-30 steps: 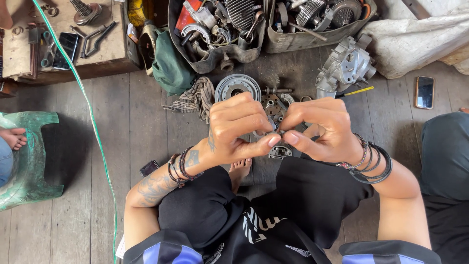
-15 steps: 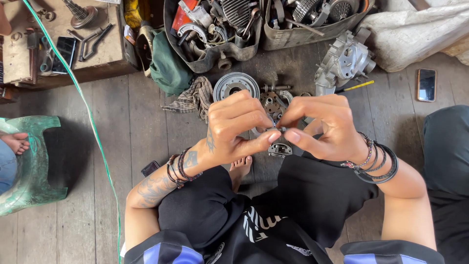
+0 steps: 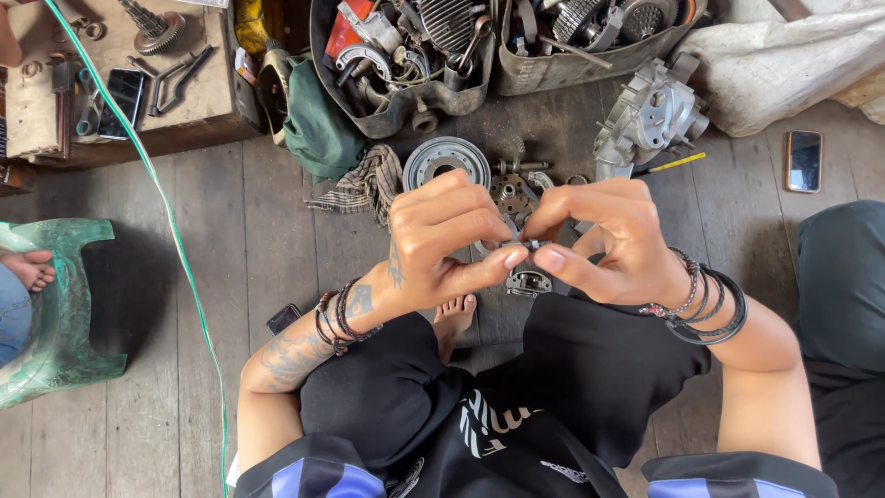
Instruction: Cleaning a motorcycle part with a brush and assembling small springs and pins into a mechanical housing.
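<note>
My left hand [image 3: 441,242] and my right hand [image 3: 610,242] meet in front of me, fingertips pinched together on a small metal part [image 3: 528,277] with a thin ring at its top. Both thumbs press toward it from either side. The part hangs just below my fingers, above my bare foot [image 3: 454,318] and my black-trousered knees. Beaded and black bracelets circle both wrists. On the plank floor just beyond my hands lie a round metal pulley disc [image 3: 447,162] and a small toothed gear piece [image 3: 510,195].
Two tubs of engine parts [image 3: 406,55] [image 3: 590,37] stand at the far edge. A grey engine casing [image 3: 645,115], a checked rag [image 3: 364,184], a green cloth [image 3: 318,129], a phone [image 3: 804,160], a green plastic stool [image 3: 55,314] and a green cord [image 3: 175,258] surround me. Another person's foot [image 3: 28,269] shows at left.
My hands have stayed pinched on the small part with only slight finger shifts. The view has drifted a little.
</note>
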